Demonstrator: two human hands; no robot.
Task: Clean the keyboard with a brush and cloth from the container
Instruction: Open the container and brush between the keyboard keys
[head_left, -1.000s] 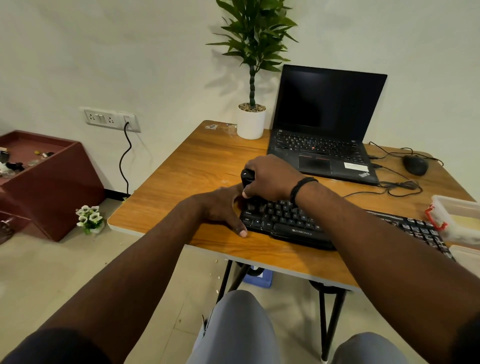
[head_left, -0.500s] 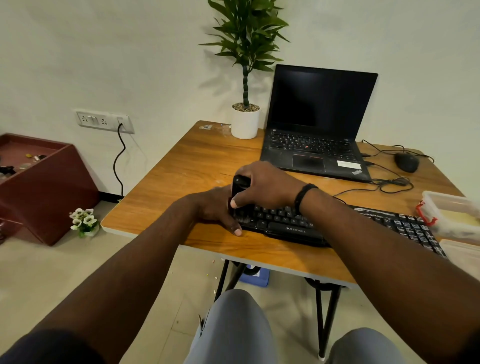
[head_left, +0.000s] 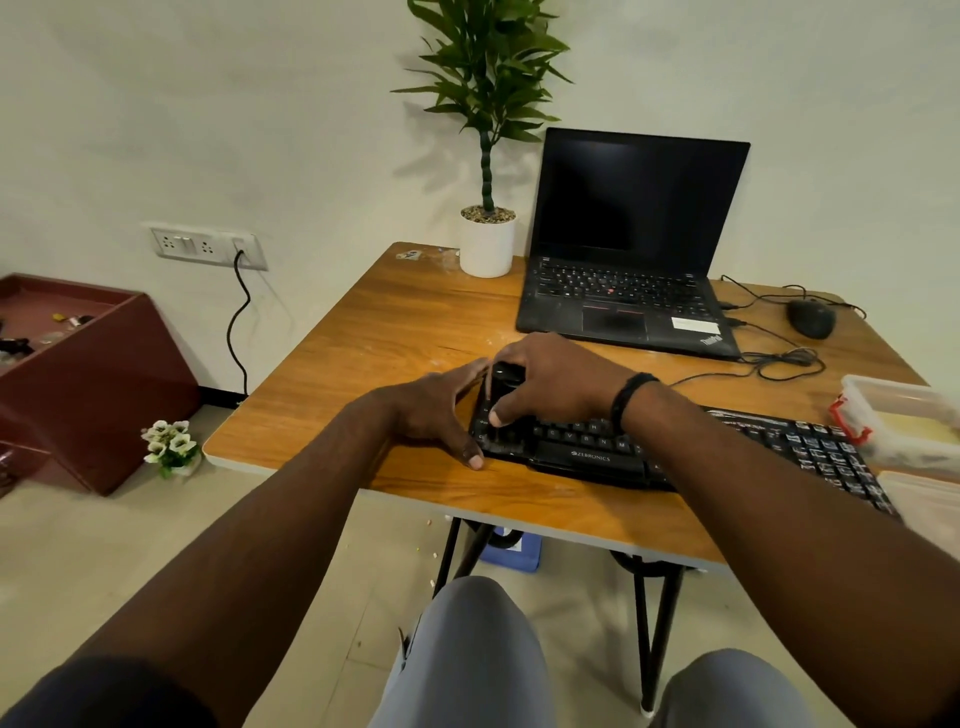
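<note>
Brushing step in hand, cloth not yet used; next: sweep bristles rightward along rows, w/ light pressure
L hand (head_left: 434, 410) fingers straight, steadying keyboard (head_left: 675, 452) left end at near table (head_left: 374, 332) edge
R hand (head_left: 550, 384) curled round black brush (head_left: 503, 400), bristles on left keys
Clear plastic container (head_left: 898, 415) at right; matte laptop (head_left: 628, 270) far

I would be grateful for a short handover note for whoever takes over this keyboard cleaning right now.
Right hand: grips the black brush, bristles down on the left end of the keyboard.
Left hand: open, resting against the keyboard's left edge, steadying it.
Container: at the table's right edge, beside the keyboard's right end; the cloth cannot be made out.
Done: brush taken up, brushing under way.
Left: brush the remaining keys, then wipe with the cloth.
</note>
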